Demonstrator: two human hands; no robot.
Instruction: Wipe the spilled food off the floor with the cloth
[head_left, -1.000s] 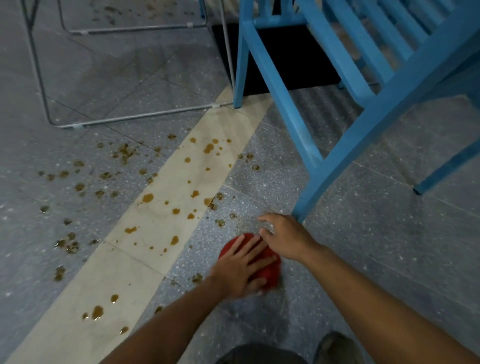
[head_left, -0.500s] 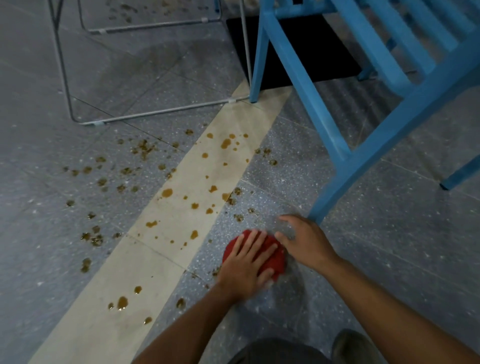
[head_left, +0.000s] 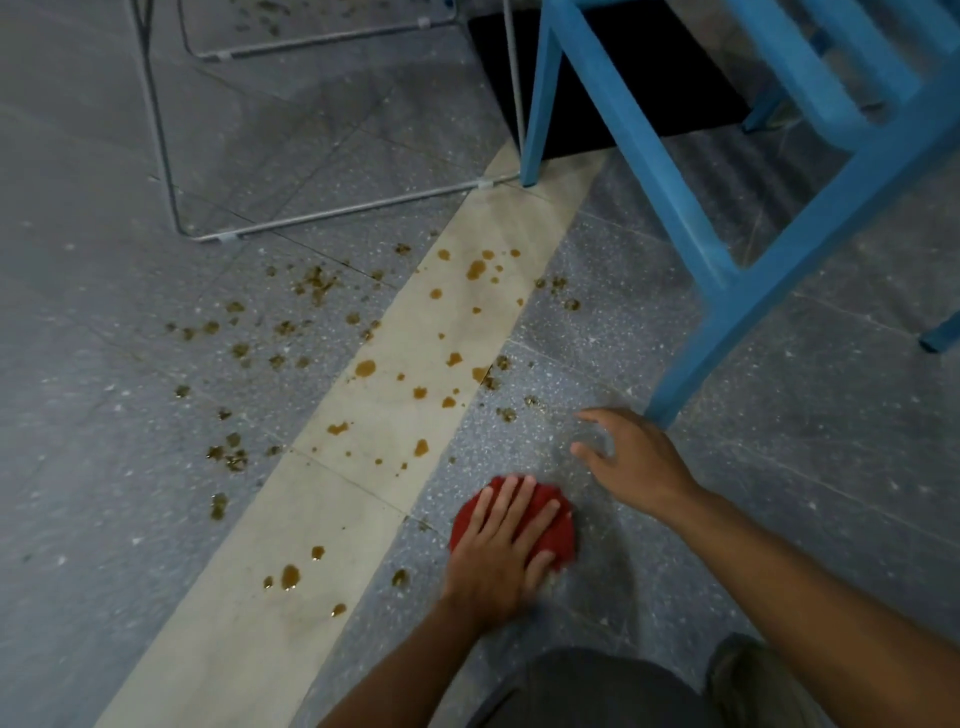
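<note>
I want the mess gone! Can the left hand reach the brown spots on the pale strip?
Probably yes: the left hand, pressing the red cloth, has only open floor between it and the spots.

The person is wearing a dark grey garment (head_left: 597, 686) over the leg, trousers or shorts being hard to tell, and something olive-grey beside it is looking like a shoe (head_left: 748, 675). The left hand (head_left: 498, 551), right hand (head_left: 634, 457), left forearm (head_left: 410, 665) and right forearm (head_left: 810, 566) are showing bare.

A blue chair (head_left: 675, 208); left of it stands a metal wire frame (head_left: 332, 212), and behind its legs lies a black rectangle (head_left: 691, 78)
</note>
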